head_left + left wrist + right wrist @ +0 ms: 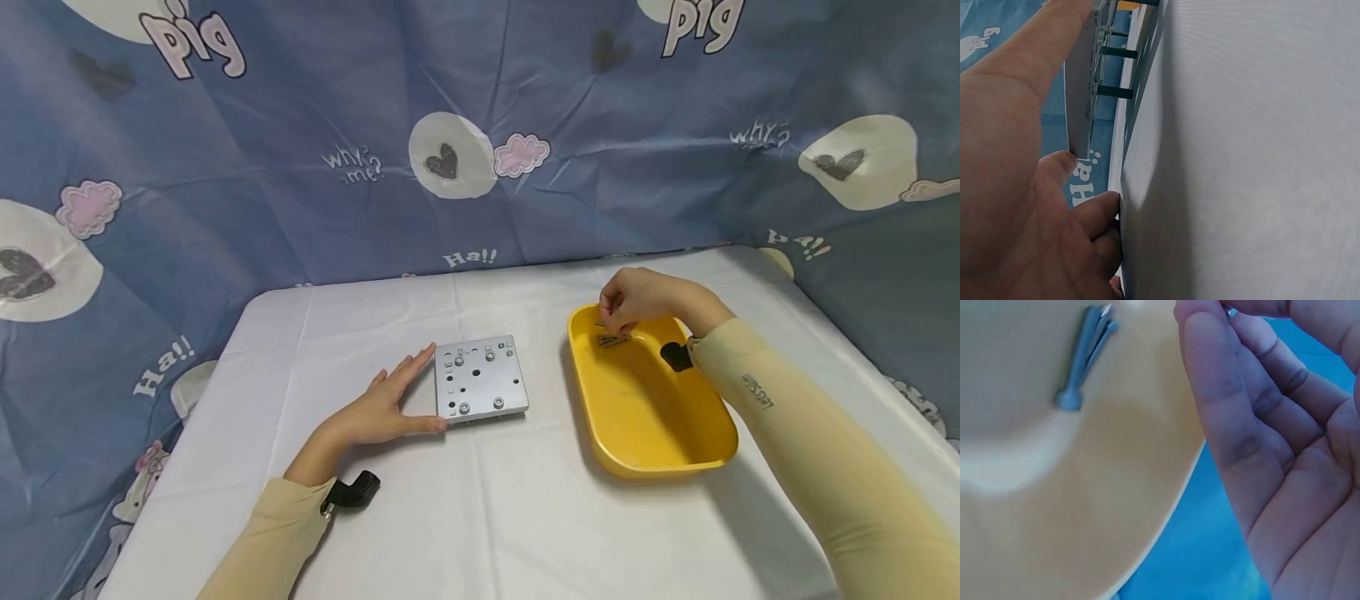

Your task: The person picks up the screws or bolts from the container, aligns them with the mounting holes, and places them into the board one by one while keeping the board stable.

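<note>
Your left hand [382, 408] lay flat and open on the white tablecloth [480, 517], straight fingers pressed along the left edge of the square grey metal plate with drilled holes [482, 377], thumb at its near corner; it braced the plate, gripped nothing. Your right hand [637, 300] hovered over the far end of the yellow oval plastic tray [652, 433], fingertips bunched, seemingly pinching something small, though I couldn't tell what; a few small grey metal screws [611, 338] lay in the tray just under them. I'd guess those screws handle light, hard and slick, so pinch one by the shank near the head; the plate looks stiff and hefty enough to stay put. The left wrist view showed dark bolts [1116, 92] sticking out under the plate, hidden from the head camera; the right wrist view gave the screws [1085, 356] up close, blurry.
</note>
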### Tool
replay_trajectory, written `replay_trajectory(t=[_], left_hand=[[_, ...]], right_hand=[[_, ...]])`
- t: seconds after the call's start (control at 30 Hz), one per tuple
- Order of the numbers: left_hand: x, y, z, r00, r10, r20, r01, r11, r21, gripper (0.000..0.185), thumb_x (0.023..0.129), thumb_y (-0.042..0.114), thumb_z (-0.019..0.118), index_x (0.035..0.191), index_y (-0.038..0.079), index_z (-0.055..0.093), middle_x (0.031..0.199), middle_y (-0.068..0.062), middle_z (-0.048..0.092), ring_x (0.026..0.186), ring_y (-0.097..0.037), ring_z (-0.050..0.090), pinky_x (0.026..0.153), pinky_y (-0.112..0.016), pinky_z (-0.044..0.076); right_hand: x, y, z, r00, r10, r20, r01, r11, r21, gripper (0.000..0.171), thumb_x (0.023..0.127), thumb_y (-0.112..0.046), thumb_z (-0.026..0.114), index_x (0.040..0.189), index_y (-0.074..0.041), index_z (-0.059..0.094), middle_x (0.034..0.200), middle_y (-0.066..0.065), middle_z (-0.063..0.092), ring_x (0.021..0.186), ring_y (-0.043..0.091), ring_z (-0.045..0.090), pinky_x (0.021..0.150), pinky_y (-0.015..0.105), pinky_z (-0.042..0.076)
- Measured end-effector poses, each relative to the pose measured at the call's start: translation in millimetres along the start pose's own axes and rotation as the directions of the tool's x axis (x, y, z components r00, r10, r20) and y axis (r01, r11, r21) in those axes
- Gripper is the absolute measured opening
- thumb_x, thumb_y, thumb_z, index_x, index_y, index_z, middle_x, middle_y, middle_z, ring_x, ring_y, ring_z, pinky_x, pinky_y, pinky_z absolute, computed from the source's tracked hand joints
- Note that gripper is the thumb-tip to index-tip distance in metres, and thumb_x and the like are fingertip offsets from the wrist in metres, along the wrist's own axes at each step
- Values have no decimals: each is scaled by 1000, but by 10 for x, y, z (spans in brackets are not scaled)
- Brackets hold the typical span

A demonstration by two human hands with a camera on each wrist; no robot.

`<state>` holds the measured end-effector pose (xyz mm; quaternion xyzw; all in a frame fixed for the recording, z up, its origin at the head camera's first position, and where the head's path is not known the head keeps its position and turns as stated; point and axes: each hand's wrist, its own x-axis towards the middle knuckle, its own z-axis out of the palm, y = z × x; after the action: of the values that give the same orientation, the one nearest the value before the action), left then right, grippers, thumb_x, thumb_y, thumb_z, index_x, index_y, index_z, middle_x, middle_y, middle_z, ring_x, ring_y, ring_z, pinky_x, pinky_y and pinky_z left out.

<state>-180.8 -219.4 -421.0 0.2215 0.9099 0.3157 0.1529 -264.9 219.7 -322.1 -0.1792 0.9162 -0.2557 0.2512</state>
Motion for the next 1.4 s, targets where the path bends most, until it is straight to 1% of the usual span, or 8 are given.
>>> replay_trajectory(t=[0.17, 0.27, 0.47, 0.53, 0.73, 0.93, 1.17, 1.4], left_hand=[[-5, -14, 2, 1000, -3, -1, 3, 1000, 3, 119, 87, 56, 86, 175, 27, 11, 182, -6, 14, 169, -41, 7, 133, -70, -4], [-6, -6, 0, 1000, 1, -4, -1, 1000, -3, 119, 87, 55, 86, 175, 26, 11, 182, -6, 15, 169, -42, 8, 133, -70, -4], [1, 3, 4, 1000, -7, 0, 7, 1000, -2, 120, 87, 55, 87, 175, 27, 11, 182, -6, 14, 169, -41, 7, 133, -69, -5], [1, 11, 3, 1000, -11, 1, 11, 1000, -2, 120, 87, 56, 86, 175, 29, 10, 182, -5, 14, 169, -40, 7, 133, -68, -5], [2, 22, 5, 1000, -13, 4, 13, 1000, 5, 120, 86, 58, 86, 175, 30, 9, 182, -4, 14, 169, -40, 7, 133, -68, -4], [-7, 13, -1, 1000, -13, 1, 13, 1000, 14, 120, 87, 57, 86, 175, 28, 9, 183, -5, 13, 169, -40, 7, 133, -68, -5], [-10, 2, -13, 1000, -4, 0, 4, 1000, 14, 120, 87, 59, 85, 175, 27, 9, 182, -6, 13, 169, -40, 7, 134, -67, -5], [-21, 33, -8, 1000, 7, -3, -7, 1000, 9, 120, 87, 57, 85, 175, 26, 10, 182, -7, 13, 169, -40, 7, 133, -68, -5]], right_hand=[[57, -97, 2, 1000, -25, 0, 25, 1000, 19, 7, 88, -5, 76, 92, -3, 71, 77, 1, 67, 72, 14, 56, 75, 30, 51], [81, -140, 6, 999, -31, -9, 31, 999, 21, 8, 88, -5, 77, 94, -3, 72, 79, 1, 69, 72, 13, 58, 75, 28, 53], [97, -252, -25, 1000, -20, -5, 20, 1000, 17, 11, 89, -6, 77, 98, -2, 74, 89, 3, 76, 76, 14, 64, 79, 31, 59], [99, -300, -40, 1000, -20, -9, 20, 1000, 12, 11, 89, -6, 77, 99, -2, 74, 91, 4, 77, 76, 14, 65, 79, 29, 59], [136, -420, -46, 999, -31, -23, 31, 999, -11, 8, 91, -7, 78, 97, -4, 75, 87, 4, 77, 75, 14, 63, 75, 25, 55], [218, -566, -16, 998, -60, -21, 60, 998, -14, 8, 93, -9, 80, 98, -3, 76, 101, 9, 82, 75, 12, 66, 75, 23, 58], [348, -751, 42, 995, -93, -20, 93, 996, -9, 8, 93, -11, 82, 96, -4, 78, 91, 5, 81, 74, 13, 70, 75, 24, 60], [462, -921, 170, 994, -104, 19, 104, 994, -14, 8, 94, -12, 82, 97, -5, 80, 92, 8, 82, 77, 14, 76, 82, 30, 66]])
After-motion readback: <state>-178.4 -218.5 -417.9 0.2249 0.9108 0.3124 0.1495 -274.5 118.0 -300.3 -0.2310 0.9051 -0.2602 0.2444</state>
